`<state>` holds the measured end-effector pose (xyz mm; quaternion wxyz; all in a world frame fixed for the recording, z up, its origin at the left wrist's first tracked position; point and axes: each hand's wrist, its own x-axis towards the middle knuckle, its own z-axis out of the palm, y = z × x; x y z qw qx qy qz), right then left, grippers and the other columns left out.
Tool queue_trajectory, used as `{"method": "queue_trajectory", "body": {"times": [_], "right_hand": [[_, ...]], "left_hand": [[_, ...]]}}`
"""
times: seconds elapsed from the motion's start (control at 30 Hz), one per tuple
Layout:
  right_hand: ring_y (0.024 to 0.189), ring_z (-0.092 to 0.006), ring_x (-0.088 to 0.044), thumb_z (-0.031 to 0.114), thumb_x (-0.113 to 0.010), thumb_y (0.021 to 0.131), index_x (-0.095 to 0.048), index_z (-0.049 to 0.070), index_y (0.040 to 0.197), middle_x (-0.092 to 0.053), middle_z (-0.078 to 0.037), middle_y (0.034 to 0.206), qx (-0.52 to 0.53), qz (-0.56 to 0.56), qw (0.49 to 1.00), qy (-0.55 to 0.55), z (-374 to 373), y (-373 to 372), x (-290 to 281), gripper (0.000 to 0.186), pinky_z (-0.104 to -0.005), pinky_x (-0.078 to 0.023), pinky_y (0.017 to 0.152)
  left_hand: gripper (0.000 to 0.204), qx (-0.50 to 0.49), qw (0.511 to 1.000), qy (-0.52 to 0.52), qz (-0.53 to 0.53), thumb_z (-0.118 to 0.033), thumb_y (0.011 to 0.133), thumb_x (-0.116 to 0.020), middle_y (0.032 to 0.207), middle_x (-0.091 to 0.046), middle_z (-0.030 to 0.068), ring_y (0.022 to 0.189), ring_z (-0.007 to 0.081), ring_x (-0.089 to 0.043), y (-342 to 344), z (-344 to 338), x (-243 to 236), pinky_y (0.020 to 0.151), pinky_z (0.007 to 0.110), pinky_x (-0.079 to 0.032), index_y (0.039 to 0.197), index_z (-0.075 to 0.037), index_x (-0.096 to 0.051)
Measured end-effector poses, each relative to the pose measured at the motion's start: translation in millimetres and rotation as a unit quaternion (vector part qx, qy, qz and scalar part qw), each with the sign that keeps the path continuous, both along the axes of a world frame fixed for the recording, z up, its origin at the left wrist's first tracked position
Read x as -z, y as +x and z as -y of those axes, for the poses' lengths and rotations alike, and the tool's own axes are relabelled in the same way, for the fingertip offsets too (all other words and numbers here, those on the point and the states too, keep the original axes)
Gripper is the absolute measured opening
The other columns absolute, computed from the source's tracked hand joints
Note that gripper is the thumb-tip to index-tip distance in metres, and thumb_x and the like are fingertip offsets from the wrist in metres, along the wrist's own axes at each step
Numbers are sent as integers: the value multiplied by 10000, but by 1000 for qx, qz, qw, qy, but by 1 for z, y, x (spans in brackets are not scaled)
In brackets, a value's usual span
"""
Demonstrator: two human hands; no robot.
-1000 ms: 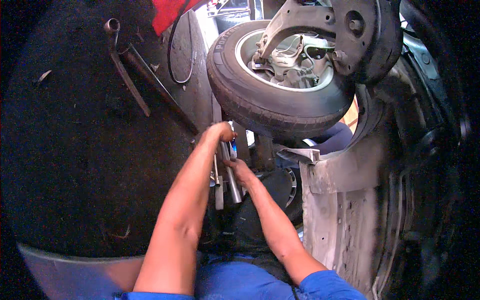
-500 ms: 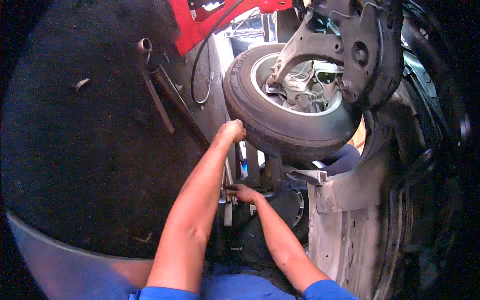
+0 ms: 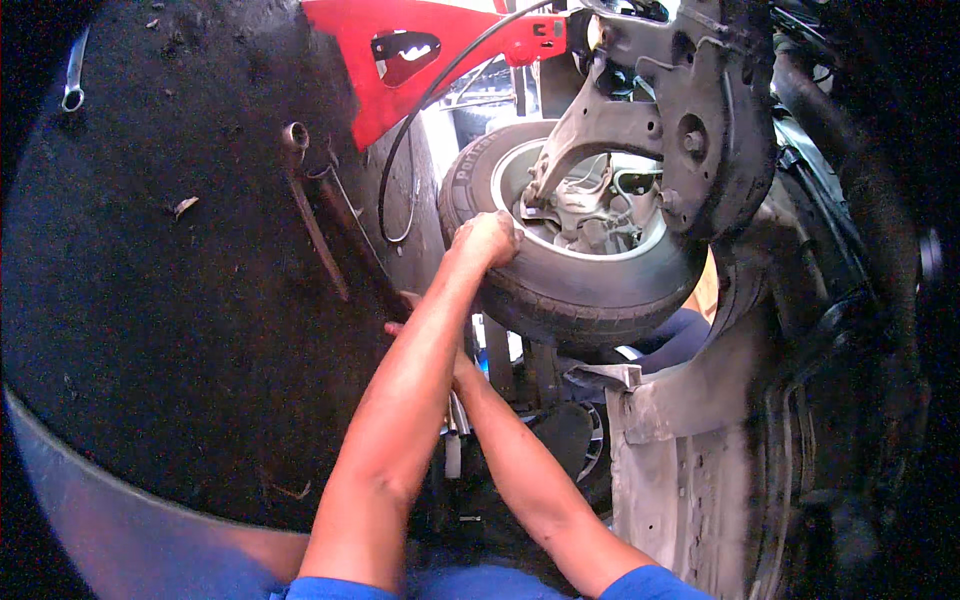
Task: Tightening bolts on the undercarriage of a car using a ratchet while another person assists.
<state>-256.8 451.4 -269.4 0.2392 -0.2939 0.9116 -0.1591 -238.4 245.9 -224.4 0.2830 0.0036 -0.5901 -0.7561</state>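
My left hand is closed in a fist against the near side of the tyre, close to the wheel rim. Whatever it may grip does not show. Behind my left forearm reaches my right hand. Only its fingertips stick out to the left of that forearm, near the lower end of a dark metal pipe; the rest is hidden. Beside the pipe lies a long ring-ended wrench. Below my crossed forearms, slim metal rods show in part.
Over the wheel hangs a suspension arm with a dark subframe. A red metal panel and a black cable are at the top. Worn grey bodywork stands at right. Another ring spanner lies far left.
My left hand has moved up and right onto the tyre's side. My right hand has left the metal rods and gone up and left behind my left forearm. The view has shifted slightly.
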Motion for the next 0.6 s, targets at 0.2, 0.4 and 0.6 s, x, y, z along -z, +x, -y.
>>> {"method": "queue_trajectory", "body": {"times": [0.2, 0.4, 0.6], "right_hand": [[1314, -375, -518, 278, -638, 962, -490, 7, 1382, -584, -248, 1342, -225, -158, 958, 86, -1, 19, -3, 522, -446, -397, 1109], [1206, -229, -575, 340, -568, 1027, -518, 9, 1373, -635, -149, 1285, -18, -145, 977, 157, -29, 46, -78, 481, -358, -422, 1052], [1145, -243, -599, 420, -568, 1019, -609, -16, 1291, -672, -147, 1219, 117, -135, 973, 143, -132, 44, -115, 515, -361, -438, 1026]], "left_hand": [[552, -30, 999, -16, -30, -504, 964, -581, 1116, -688, 288, 1092, 405, -670, -5, 29, 32, 969, 479, -514, 1177, -5, -684], [596, -136, 986, 47, -84, -513, 959, -590, 1074, -694, 296, 1073, 395, -675, 15, 105, 65, 976, 446, -510, 1080, 59, -707], [599, -156, 963, 97, -195, -503, 983, -611, 966, -720, 98, 848, 173, -648, 48, 127, 49, 811, 336, -530, 1188, 56, -672]]}}
